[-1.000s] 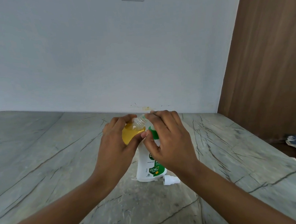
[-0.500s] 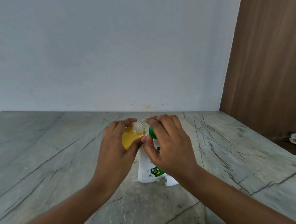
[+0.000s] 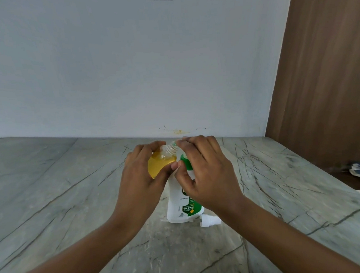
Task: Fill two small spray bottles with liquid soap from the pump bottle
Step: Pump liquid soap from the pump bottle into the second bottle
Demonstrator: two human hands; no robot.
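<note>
A person's left hand (image 3: 141, 181) gripped a tilted spray bottle (image 3: 159, 163), part full of yellow liquid, just above and left of the white pump bottle (image 3: 180, 208), which stood upright on the marble counter (image 3: 51, 198). The right hand (image 3: 209, 172) hung curled in front of the pump bottle's green top, its fingertips at the spray bottle's clear neck, though whether they pinched it could not be told. A white spray cap (image 3: 210, 220) lay on the counter, just right of the pump bottle's base.
</note>
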